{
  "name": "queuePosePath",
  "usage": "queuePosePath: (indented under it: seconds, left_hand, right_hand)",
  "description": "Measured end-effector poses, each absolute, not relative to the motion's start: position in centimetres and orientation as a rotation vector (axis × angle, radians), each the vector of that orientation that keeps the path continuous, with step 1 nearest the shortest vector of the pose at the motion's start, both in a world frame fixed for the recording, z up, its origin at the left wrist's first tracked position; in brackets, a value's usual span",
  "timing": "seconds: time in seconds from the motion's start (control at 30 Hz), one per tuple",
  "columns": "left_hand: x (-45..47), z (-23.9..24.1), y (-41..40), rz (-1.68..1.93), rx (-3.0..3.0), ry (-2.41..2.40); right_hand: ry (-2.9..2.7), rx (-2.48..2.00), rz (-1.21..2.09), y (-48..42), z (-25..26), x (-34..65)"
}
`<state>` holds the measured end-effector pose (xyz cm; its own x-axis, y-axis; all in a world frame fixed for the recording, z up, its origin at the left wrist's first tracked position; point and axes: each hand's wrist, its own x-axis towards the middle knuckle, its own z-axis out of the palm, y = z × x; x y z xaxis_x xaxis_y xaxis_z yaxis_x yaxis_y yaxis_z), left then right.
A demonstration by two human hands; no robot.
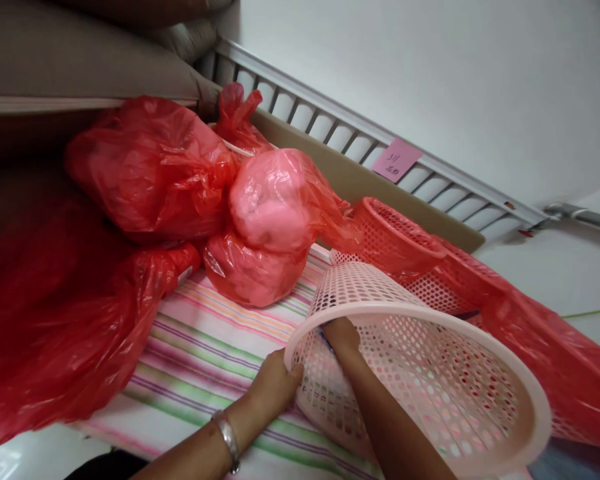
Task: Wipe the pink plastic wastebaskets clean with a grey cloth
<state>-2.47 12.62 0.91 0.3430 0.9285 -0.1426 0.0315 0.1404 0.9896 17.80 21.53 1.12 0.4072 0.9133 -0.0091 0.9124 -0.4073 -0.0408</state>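
A pale pink plastic basket (pixel 363 310) with a perforated wall lies on its side, its wide mouth facing me. My left hand (pixel 279 379), with a silver bangle at the wrist, is closed on the basket's left rim, the thumb on the inside. Reaching through the mouth, my right hand (pixel 343 335) is inside the basket against its wall. Its fingers are curled, and a small dark edge shows beside them; what they hold is mostly hidden. Under the basket is a striped cloth (pixel 195 347) in pink, green and white.
Several knotted red plastic bags (pixel 275 197) with bulky contents lie behind and left. More baskets in red plastic (pixel 395 237) are at the right. A slatted rail (pixel 325 127) with a pink note (pixel 397 160) runs along the white wall. Rolled material (pixel 80 60) lies upper left.
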Motion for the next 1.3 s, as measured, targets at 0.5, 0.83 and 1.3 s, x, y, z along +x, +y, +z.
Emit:
queuePosePath:
  seconds: [0.5, 0.83, 1.3]
  left_hand:
    - [-2.3, 0.7, 12.2, 0.876, 1.342, 0.966]
    - [-2.4, 0.5, 12.2, 0.89, 1.349, 0.943]
    - [-2.1, 0.4, 12.4, 0.886, 1.297, 0.997]
  right_hand:
    - [-1.775, -2.519, 0.106, 18.6, 1.1, 17.6]
    - [-1.924, -2.424, 0.247, 13.6, 2.6, 15.7]
    - [-1.828, -2.461, 0.155, 18.4, 1.3, 17.7]
